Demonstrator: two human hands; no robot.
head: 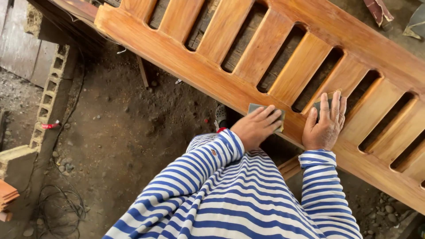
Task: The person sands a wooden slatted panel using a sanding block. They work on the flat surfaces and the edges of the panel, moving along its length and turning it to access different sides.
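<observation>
The left hand [256, 128] presses a grey sanding pad [265, 116] flat-fingered against the glossy orange slatted wooden frame's [186, 57] lower rail; the right hand [325, 126] rests open beside a slat. How much sanding remains isn't discernible.

The slatted frame [265, 57] slants across the room, barring the way ahead of both hands. Fingers could slip through the dark gaps between its slats [301, 66]. To the left, bare dirt floor [115, 132] lies open, edged by blocks [51, 95] and loose wire [62, 208].
</observation>
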